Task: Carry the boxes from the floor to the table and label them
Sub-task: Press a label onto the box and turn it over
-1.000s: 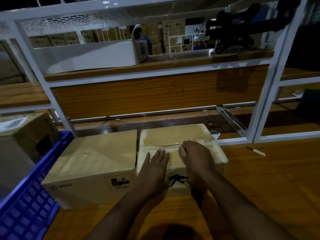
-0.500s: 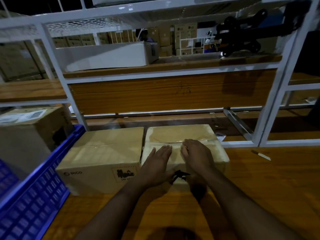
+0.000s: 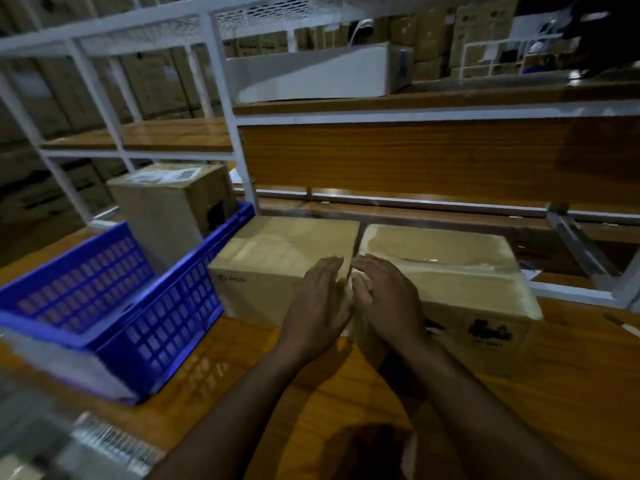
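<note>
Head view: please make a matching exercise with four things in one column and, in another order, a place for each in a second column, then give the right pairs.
Things:
1. crate
2. labelled box
3. left box
4. right box

Places:
A. on the table, under the right hand
B. standing inside the crate
C. on the table, far left, blue
D. on the table, between the crate and another box

Pairs: 1-C, 2-B, 3-D, 4-A
</note>
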